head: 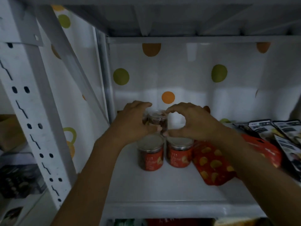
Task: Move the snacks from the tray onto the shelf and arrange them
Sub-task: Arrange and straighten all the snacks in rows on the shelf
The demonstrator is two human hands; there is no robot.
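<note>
On the white shelf my left hand grips a clear snack jar at the back, with a second jar partly hidden just left of it. My right hand curls beside the same jar, thumb and forefinger forming a ring, its fingertips touching the jar's lid and base. Two red-labelled jars with silver lids stand side by side in front. A red snack bag with yellow chips printed on it lies to their right. The tray is out of view.
Black-and-white packets lie at the shelf's right end. A polka-dot sheet covers the back and left walls. A perforated white upright stands at the left, with a cardboard box and dark items beyond. The shelf above hangs low overhead.
</note>
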